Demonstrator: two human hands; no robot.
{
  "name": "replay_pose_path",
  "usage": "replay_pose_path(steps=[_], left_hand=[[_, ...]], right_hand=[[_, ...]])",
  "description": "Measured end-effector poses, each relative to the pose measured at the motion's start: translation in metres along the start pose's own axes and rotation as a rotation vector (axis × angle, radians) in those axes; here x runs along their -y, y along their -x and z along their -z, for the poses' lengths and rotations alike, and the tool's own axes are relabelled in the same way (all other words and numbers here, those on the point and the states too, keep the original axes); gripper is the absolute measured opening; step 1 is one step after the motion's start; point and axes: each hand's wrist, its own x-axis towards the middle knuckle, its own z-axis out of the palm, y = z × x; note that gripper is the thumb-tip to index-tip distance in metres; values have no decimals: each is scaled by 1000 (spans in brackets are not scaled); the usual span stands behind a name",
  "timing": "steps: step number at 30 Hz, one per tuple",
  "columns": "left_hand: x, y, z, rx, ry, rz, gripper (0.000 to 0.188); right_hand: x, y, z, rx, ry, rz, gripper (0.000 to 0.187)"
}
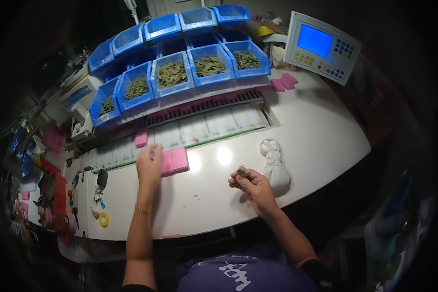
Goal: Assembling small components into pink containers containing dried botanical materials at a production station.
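Note:
My right hand (254,187) is closed in a pinch on a small bundle of thin, greenish-tan flat pieces (241,171), held above the white table. Just beyond my left fingers, two pink stacks of rectangular slips (180,159) lie side by side. My left hand (150,163) is at the left edge of these stacks, its fingers curled together. Some pink shows by those fingertips, but what they grip, if anything, is hidden. Farther off, another pink block (141,137) rests on the pale strip behind the green edge. A knotted white cloth bundle (276,165) lies right of my right hand.
Blue bins (172,73) stand in tiers at the back, several holding greenish flat pieces. A slotted dark rail (204,108) runs below them. The control panel (321,46) with a lit blue screen stands at the back right. A yellow tape ring (103,219) lies at the left.

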Motion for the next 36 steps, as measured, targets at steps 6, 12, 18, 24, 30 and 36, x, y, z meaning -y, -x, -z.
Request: replay_pose_path(steps=[6,12,18,24,30,36], left_hand=[[-99,112,4,639,732,128,29],[-116,135,4,640,800,166,27],[-118,143,3,583,791,137,23],[-122,156,-6,382,627,-30,13],[-129,162,-13,194,469,-201,9],[-113,161,-25,260,784,178,14]], right_hand=[[-1,13,-12,223,-258,-87,23],[2,30,-22,238,-170,-45,22],[-2,36,-23,238,-124,13,20],[-8,47,-35,84,156,331,13],[-2,54,-39,-100,789,909,9],[-8,62,-37,80,212,489,8]])
